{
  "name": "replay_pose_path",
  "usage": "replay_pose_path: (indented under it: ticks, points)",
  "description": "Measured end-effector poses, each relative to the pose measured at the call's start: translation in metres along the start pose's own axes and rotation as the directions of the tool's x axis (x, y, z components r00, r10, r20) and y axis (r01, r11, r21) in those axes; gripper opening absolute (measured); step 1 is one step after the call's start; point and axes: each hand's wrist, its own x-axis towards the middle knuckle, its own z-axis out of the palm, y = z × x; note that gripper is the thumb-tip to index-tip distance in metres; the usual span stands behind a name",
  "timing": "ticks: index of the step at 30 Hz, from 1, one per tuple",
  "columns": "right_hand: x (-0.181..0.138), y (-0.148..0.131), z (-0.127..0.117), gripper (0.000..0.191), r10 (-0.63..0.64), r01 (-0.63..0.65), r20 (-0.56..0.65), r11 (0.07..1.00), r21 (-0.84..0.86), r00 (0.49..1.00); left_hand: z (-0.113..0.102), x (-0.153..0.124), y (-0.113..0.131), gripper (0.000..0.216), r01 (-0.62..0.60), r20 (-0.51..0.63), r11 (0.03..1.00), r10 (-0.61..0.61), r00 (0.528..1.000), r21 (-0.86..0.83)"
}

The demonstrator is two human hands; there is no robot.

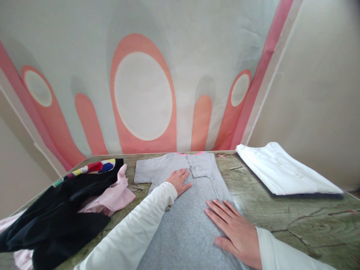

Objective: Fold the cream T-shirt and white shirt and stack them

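A grey short-sleeved T-shirt (188,221) with pink trim at its neck lies spread on the table. Its right side is folded inward, the sleeve lying back across the chest, while the left sleeve sticks out flat. My left hand (179,181) rests palm down on the upper chest, fingers stretched out. Lower down, my right hand (234,230) lies flat with fingers spread over the folded right edge. Neither hand grips anything. The shirt's bottom part runs out of view.
Rumpled black clothing (70,210) and a pink garment (115,195) are heaped at the left, with a multicoloured printed piece (95,167) behind. Folded white clothing (281,168) is stacked at the right. A patterned backdrop (185,75) stands behind the wood-grain table (298,217).
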Motion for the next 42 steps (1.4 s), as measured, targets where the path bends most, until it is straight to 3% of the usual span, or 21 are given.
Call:
replay_pose_path:
  ticks: [6, 10, 14, 18, 29, 35, 42]
  points:
    - [0.001, -0.001, -0.003, 0.062, 0.013, -0.012, 0.053, 1.000, -0.012, 0.999, -0.001, 0.000, 0.003, 0.059, 0.018, 0.032, 1.000, -0.018, 0.999, -0.003]
    - [0.001, -0.001, -0.003, 0.062, 0.018, -0.017, 0.069, 1.000, -0.005, 0.997, -0.008, -0.001, -0.005, 0.062, 0.029, 0.121, 0.999, -0.027, 0.992, -0.017]
    - [0.000, 0.000, -0.004, 0.062, 0.010, -0.010, 0.070, 1.000, -0.002, 0.998, -0.019, -0.002, -0.030, 0.065, 0.026, 0.222, 0.998, -0.011, 0.975, -0.062]
    - [0.000, 0.000, -0.005, 0.062, 0.015, -0.015, 0.079, 1.000, 0.001, 0.997, -0.026, -0.004, -0.065, 0.066, 0.172, 0.260, 0.985, -0.159, 0.953, -0.028]
    - [-0.009, 0.021, -0.007, 0.061, -0.044, 0.041, 0.074, 0.998, 0.041, 0.996, -0.042, -0.026, -0.141, 0.071, 0.469, 0.164, 0.881, -0.472, 0.866, 0.061]
    - [-0.017, 0.048, -0.016, 0.060, -0.099, 0.086, 0.101, 0.988, 0.125, 0.990, -0.042, -0.031, -0.156, 0.079, 0.532, 0.080, 0.845, -0.535, 0.841, 0.058]
    - [-0.020, 0.085, -0.030, 0.051, -0.082, 0.036, 0.174, 0.966, 0.254, 0.981, -0.043, -0.030, -0.162, 0.082, 0.552, 0.066, 0.834, -0.551, 0.832, -0.003]
